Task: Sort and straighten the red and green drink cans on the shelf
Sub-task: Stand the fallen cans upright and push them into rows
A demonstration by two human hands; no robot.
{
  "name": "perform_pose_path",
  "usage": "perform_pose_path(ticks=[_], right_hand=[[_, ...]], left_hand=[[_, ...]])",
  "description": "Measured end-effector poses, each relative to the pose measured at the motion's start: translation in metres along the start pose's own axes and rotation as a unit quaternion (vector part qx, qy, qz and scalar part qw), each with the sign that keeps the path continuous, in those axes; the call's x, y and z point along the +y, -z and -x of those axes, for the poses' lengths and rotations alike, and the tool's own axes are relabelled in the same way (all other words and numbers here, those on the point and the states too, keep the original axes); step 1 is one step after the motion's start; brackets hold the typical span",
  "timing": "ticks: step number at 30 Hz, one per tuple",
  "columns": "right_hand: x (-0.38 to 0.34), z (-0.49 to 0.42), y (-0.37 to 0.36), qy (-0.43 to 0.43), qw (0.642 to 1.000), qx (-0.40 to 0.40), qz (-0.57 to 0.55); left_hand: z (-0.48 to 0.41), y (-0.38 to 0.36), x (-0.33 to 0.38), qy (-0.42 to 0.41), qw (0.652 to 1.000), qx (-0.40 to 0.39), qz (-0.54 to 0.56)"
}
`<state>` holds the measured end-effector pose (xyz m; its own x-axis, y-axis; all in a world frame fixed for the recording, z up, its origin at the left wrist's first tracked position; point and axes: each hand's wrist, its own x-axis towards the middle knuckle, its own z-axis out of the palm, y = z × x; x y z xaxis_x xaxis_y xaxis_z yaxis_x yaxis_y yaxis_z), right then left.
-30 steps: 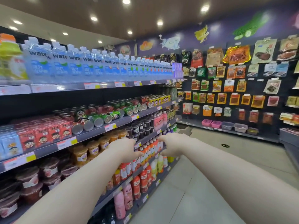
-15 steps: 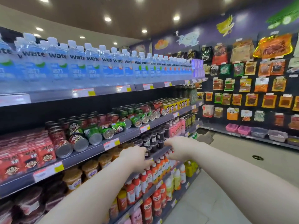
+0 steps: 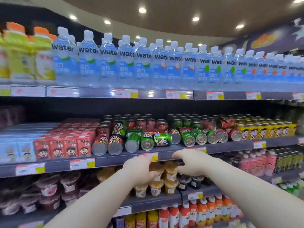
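Left hand (image 3: 139,168), right hand (image 3: 193,162), loosely curled, just below toppled cans (image 3: 162,139)

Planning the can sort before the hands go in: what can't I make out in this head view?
Head view:
Upright cans at the back: count hidden by toppled cans in front and shadow.
Price labels: print blurred.
Cups below: partly covered by left hand and right hand.
Can shelf: both ends cut off by frame edges.
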<state>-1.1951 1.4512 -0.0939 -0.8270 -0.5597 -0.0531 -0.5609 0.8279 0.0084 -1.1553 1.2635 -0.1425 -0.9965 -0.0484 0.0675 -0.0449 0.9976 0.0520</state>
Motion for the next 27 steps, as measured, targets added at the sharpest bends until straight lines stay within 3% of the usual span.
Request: perform_pose_path(ticks=[6,14,21,27], right_hand=[[-0.017,-0.061,-0.030,0.105,0.994,-0.024,-0.013],[-0.053,-0.145,-0.025,0.161,0.986,0.016,-0.036],[-0.078,-0.233,-0.004,0.103,0.985,0.077,-0.116],[-0.099,-0.302,-0.002,0.047,0.974,0.124,-0.183]], left_hand=[[-0.001,-0.016,-0.055,0.112,0.993,-0.021,-0.013],[-0.035,0.007,-0.139,0.196,0.978,0.071,0.006],[-0.097,0.018,-0.191,0.159,0.980,0.109,0.051],[-0.150,0.027,-0.214,0.140,0.983,0.118,0.006]])
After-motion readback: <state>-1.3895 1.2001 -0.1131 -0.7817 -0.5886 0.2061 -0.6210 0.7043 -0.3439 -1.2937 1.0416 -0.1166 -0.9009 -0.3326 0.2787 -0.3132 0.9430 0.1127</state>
